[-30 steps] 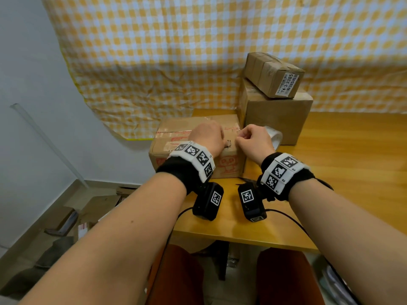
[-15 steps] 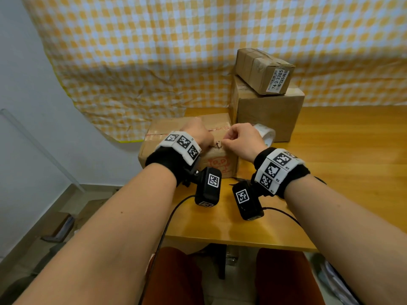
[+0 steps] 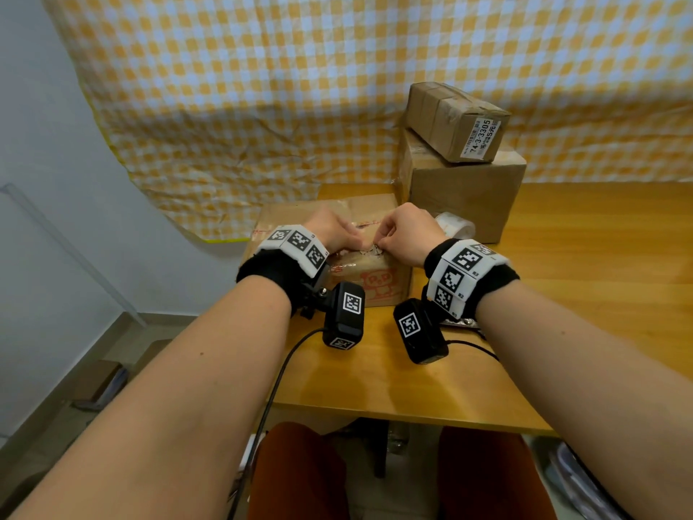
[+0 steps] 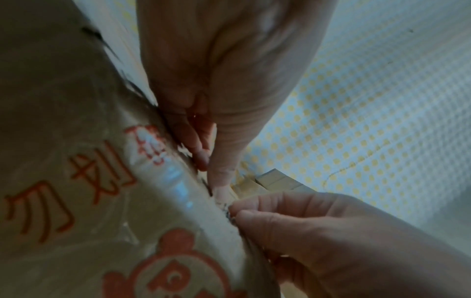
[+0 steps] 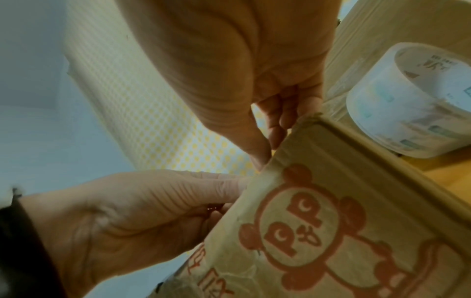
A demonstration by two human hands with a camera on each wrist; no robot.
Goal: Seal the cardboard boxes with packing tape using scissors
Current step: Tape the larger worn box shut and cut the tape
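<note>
1. Right now the printed box lies flat on the bench, directly ahead of both hands, and its long axis runs left to right across the person's view.
2. Both hands meet on the box's near top edge, toward its right end. The left hand comes from the left and the right hand from the right, so neither is clearly nearer; the fingertips nearly touch.
3. Seen from the left wrist, the left hand's fingers press along that edge where a shiny strip of tape runs. The right hand's curled fingers pinch at something small on the same edge; whether it is a tape end or torn cardboard cannot be told.
4. The coming move probably turns on this edge: tape must be laid or smoothed along the box's length, so the hands would travel left or right from where they now meet.
5. The roll of tape stands just right of the printed box, behind the right hand and against a larger plain box.
6. The scissors seem to lie on the bench in front of the printed box, mostly hidden under the right wrist.
7. Writing: the box front shows a red bear-like figure with "PP" inside and red Chinese characters beside it. A small taped box on top of the plain one carries a white label reading "74-3-3305".
</note>
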